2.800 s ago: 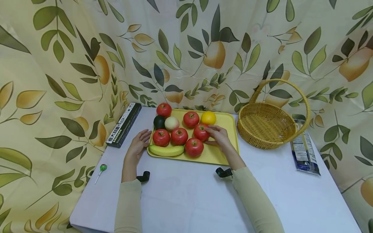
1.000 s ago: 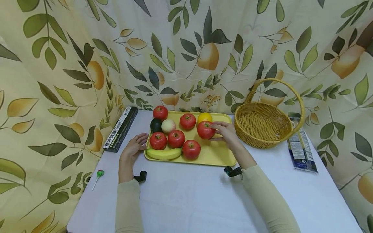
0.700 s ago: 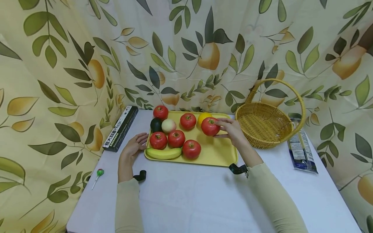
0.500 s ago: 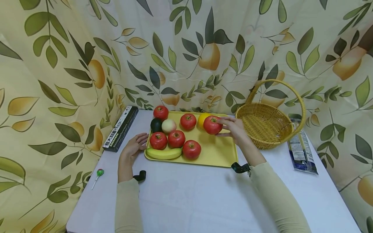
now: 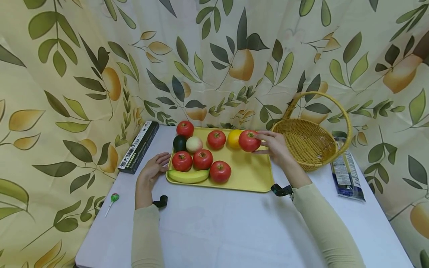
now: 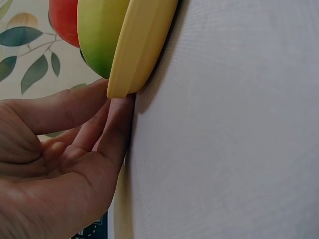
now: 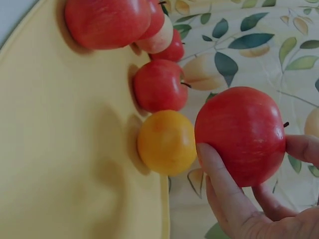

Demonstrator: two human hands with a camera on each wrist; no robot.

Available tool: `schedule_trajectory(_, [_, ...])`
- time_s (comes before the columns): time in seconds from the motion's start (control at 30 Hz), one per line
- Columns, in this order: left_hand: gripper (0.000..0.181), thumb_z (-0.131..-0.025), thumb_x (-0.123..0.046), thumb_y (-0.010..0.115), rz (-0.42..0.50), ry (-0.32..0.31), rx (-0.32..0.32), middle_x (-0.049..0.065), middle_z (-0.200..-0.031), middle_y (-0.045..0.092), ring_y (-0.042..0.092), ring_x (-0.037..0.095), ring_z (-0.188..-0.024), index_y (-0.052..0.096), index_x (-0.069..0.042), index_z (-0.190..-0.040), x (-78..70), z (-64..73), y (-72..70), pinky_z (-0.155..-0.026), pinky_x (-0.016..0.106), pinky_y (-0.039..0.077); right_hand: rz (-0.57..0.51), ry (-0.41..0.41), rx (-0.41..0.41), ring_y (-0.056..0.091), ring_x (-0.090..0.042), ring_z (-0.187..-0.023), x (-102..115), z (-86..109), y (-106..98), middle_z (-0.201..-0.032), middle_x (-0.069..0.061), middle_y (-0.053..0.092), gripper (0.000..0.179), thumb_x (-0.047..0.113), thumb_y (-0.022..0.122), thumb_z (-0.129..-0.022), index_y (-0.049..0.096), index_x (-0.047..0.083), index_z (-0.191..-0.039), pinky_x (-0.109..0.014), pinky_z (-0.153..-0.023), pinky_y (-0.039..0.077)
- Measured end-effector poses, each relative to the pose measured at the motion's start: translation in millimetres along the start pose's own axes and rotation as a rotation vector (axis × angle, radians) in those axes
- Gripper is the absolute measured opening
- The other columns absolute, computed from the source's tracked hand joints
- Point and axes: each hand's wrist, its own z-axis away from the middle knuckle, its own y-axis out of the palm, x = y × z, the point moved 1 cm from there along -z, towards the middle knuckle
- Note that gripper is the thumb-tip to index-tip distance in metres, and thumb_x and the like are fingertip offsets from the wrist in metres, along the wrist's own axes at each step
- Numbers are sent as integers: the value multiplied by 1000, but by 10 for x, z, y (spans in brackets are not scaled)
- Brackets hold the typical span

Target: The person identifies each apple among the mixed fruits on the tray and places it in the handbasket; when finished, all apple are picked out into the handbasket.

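My right hand (image 5: pixel 275 147) holds a red apple (image 5: pixel 249 140) by its side, between thumb and fingers. The apple is raised above the back right part of the yellow tray (image 5: pixel 249 175). Beside it on the tray lies an orange (image 7: pixel 167 143). My left hand (image 5: pixel 154 169) lies at the tray's left edge, fingers extended, fingertips right at the rim near the front corner. In the left wrist view the green-tinged end of a banana (image 6: pixel 102 37) shows above those fingertips. Several more red apples (image 5: pixel 220 172), a pale round fruit (image 5: pixel 194 144) and a dark green one (image 5: pixel 179 143) share the tray.
A wicker basket (image 5: pixel 310 165) with a tall handle stands right of the tray, partly behind my right hand. A blue plastic packet (image 5: pixel 348 175) lies beyond it. On the left are a black pasta box (image 5: pixel 139 149) and a lollipop (image 5: pixel 114 198) on the white-covered table (image 5: pixel 214 230).
My right hand has lifted the apple from among the others and carried it right and back, past the orange. My left hand stays at the tray's left edge.
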Motion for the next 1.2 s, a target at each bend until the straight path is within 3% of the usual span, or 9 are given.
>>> schedule_trajectory(0.5, [83,-88,26,45,-10,-5,-6,11,-164,41,40,25,-151,31,-9,-163,-15,-2,4,-122,40,35,88,18,-34,61,-29,-116,114,-18,-152,-129,-7,54,57,27,74,-98,53,-1,-143,-52,-89,58])
schedule_trajectory(0.87, [84,-88,27,45,-22,31,6,13,-165,38,38,26,-152,29,-7,-164,17,-7,12,-122,41,35,-9,16,-49,70,-19,-99,198,-29,-319,-129,-4,53,38,23,76,-97,63,3,-127,-52,-87,59])
schedule_trajectory(1.07, [83,-89,26,45,-33,48,13,14,-166,38,37,26,-152,28,-6,-163,21,-6,5,-115,33,43,2,19,-45,65,-24,-111,244,-46,-398,-131,-2,52,48,23,74,-98,58,-1,-136,-51,-88,58])
schedule_trajectory(1.2, [82,-91,25,45,-38,51,19,14,-166,37,37,26,-152,27,-6,-164,17,-5,5,-112,29,45,4,23,-57,66,-25,-109,292,-48,-456,-129,-2,53,41,24,75,-97,63,2,-130,-51,-87,59])
